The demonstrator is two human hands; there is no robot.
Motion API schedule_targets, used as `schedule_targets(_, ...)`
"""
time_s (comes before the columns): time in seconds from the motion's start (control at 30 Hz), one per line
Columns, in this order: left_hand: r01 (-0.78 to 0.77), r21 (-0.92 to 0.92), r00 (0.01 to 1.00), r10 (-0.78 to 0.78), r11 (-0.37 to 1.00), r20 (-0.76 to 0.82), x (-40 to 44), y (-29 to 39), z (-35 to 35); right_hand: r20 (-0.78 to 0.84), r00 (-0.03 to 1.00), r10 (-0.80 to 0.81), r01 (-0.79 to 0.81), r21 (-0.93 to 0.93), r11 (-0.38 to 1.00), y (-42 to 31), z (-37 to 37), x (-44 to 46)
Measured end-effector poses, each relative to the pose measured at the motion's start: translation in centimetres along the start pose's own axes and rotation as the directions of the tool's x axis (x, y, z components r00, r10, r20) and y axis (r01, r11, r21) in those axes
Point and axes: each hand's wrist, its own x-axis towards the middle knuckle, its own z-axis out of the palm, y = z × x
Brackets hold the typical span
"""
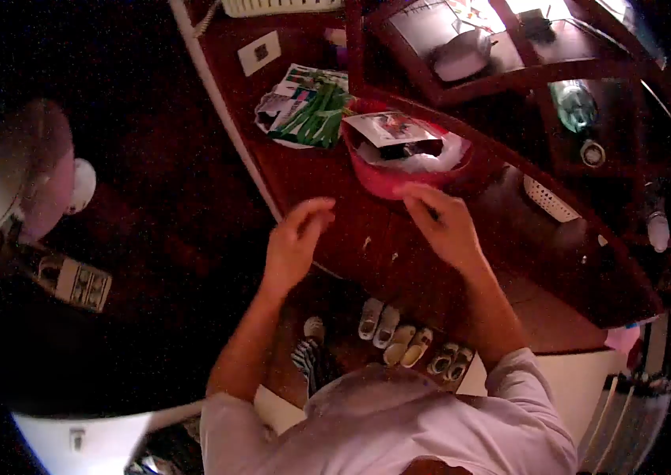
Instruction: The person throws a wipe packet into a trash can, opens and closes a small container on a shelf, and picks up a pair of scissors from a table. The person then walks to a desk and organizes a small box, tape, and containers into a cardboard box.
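Nearest me is the pale shirt point(438, 423) of the person, with the 2 bare hands stretched out ahead. The left hand point(294, 237) hangs over the counter point(292, 170) near its edge, empty, fingers loosely bent and thumb apart. The right hand point(448, 224) is empty too, fingers and thumb spread, its fingertips at the near wall of the bowl point(373, 180); whether they touch it I can't tell.

The bowl rests on the counter, just beyond that hand. It looks filled and set down, and nothing has been lifted clear of it. Whether anything remains to go in or come out, I can't say from here. It is round and pinkish red, with crumpled white stuff point(448, 157) inside, something dark in the middle, and a printed sheet point(392, 128) lying tilted across the far side.

Left of it lie green-and-white papers point(315, 111), overlapping. Farther back come a white card point(259, 53) and, last, a cream basket point(280, 6).
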Motion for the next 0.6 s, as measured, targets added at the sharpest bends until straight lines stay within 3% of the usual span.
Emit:
schedule_targets(0.03, -0.001, -0.009, 1.0, 0.002, 1.0, 0.031, 2.9, -0.6, -0.4, -0.071, 0.987, -0.144, 0.136, -0.11, 0.985, -0.1, 0.5, 1.7)
schedule_targets(0.07, -0.16, 0.079, 0.979, 0.148, 0.984, 0.14, 5.9, -1.2, -0.8, -0.092, 0.988, -0.121, 0.109, -0.127, 0.986, -0.2, 0.9, 3.2)
schedule_targets(0.1, -0.335, 0.143, 0.922, 0.293, 0.931, 0.253, 8.8, -1.7, -1.0, 0.031, 0.996, -0.082, 0.088, -0.294, 0.952, -0.3, 1.1, 5.0)
schedule_targets(0.13, -0.346, 0.122, 0.909, 0.301, 0.93, 0.289, 10.7, -2.6, -1.0, 0.145, 0.989, -0.004, 0.07, -0.449, 0.891, -0.5, 1.5, 5.9)
schedule_targets(0.2, -0.574, 0.178, 0.796, 0.493, 0.799, 0.351, 14.2, -4.0, -0.7, 0.134, 0.986, 0.097, -0.015, -0.51, 0.86, -1.0, 2.4, 8.0)
schedule_targets(0.27, -0.59, 0.137, 0.766, 0.499, 0.796, 0.405, 16.2, -4.6, -0.9, 0.118, 0.966, 0.231, -0.085, -0.698, 0.711, -1.1, 2.9, 10.4)
schedule_targets(0.33, -0.606, 0.11, 0.762, 0.536, 0.788, 0.364, 17.9, -4.9, -1.4, 0.019, 0.959, 0.284, -0.192, -0.694, 0.694, 0.6, 3.6, 12.1)
schedule_targets(0.4, -0.599, 0.068, 0.756, 0.536, 0.798, 0.375, 19.0, -5.4, -1.8, 0.01, 0.971, 0.238, -0.196, -0.533, 0.823, 5.5, 5.0, 12.9)
schedule_targets(0.43, -0.587, 0.054, 0.762, 0.528, 0.808, 0.374, 19.5, -5.8, -2.0, -0.001, 0.967, 0.254, -0.214, -0.544, 0.811, 5.7, 5.1, 12.8)
schedule_targets(0.5, -0.579, 0.018, 0.753, 0.526, 0.815, 0.396, 19.4, -5.9, -2.4, 0.083, 0.987, 0.136, -0.019, -0.789, 0.614, 4.2, 5.6, 12.9)
schedule_targets(0.53, -0.575, -0.005, 0.746, 0.526, 0.818, 0.409, 19.6, -6.1, -2.7, 0.078, 0.986, 0.146, -0.027, -0.794, 0.608, 4.8, 6.2, 13.4)
schedule_targets(0.6, -0.553, -0.025, 0.747, 0.509, 0.833, 0.428, 19.2, -5.9, -3.3, 0.133, 0.922, 0.362, 0.084, -0.985, 0.149, 6.1, 7.0, 14.6)
